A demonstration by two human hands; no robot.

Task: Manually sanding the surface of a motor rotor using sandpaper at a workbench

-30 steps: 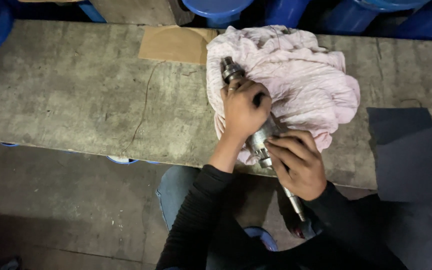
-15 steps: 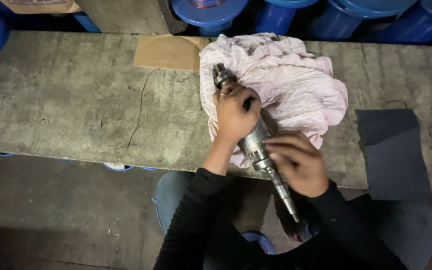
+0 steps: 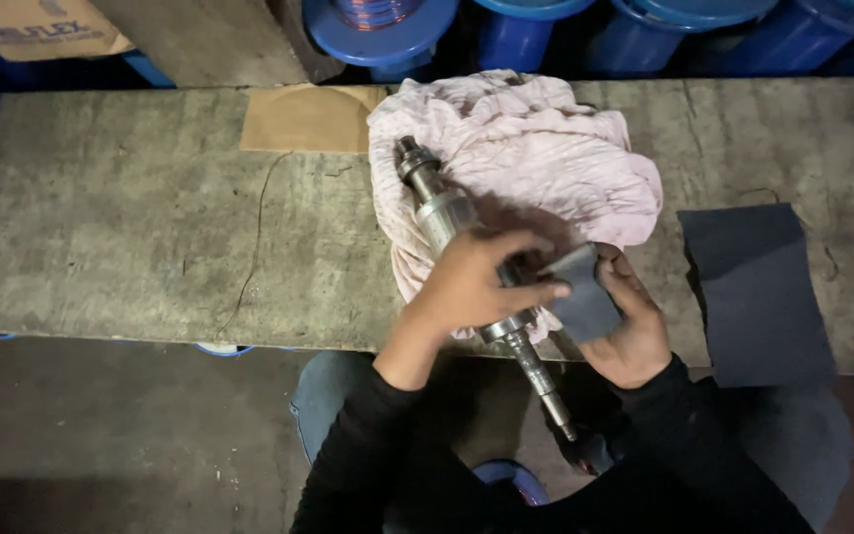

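1. Starting at the far left: a cardboard box (image 3: 37, 28) sits up in the corner behind the concrete bench (image 3: 101, 227), with a flat brown cardboard piece (image 3: 298, 119) lying on the bench top.
2. Blue drums (image 3: 378, 25) line the back edge.
3. Next, the metal shaft (image 3: 457, 237) lies diagonally, its top end on the pink rag (image 3: 536, 158) and its thin lower end sticking out past the bench edge toward the person's lap.
4. Left hand (image 3: 471, 282) is wrapped over the middle of the shaft, fingers curled around it and stretched toward the other hand.
5. Right hand (image 3: 630, 326) is pinching a small dark sandpaper piece (image 3: 580, 297) just beside the shaft, thumb on top.
6. Far right, a bigger dark sandpaper sheet (image 3: 758, 292) lies flat on the bench, hanging slightly over the edge.
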